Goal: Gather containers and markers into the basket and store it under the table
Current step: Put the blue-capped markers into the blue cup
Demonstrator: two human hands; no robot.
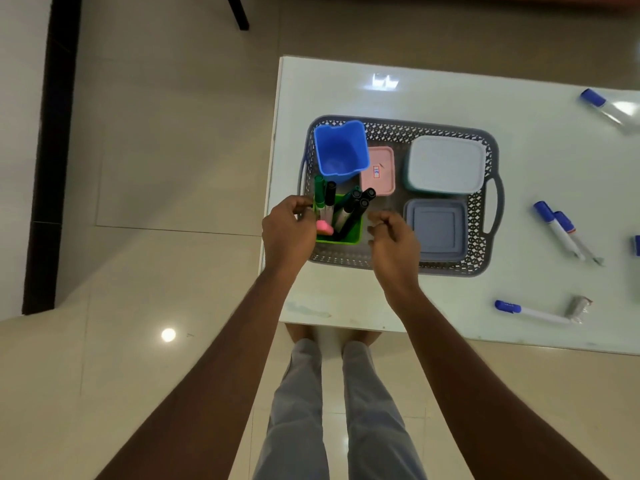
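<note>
Basket [398, 128] stood on bench [346, 299].
Your left hand [289, 233] curled against the green cup [341, 239], grip unclear; right hand [394, 239] hovered slack, empty.

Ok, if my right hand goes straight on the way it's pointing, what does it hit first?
Probably the black-capped markers leaning in the green cup, though height is hard to judge.

Grey lattice basket [485, 202], blue cup [341, 150]

No legible text in view. Pink lid [377, 157] carries one small white sticker [376, 172] w/ blue and red print; chars too blurred to read, possibly a numeral.
</note>
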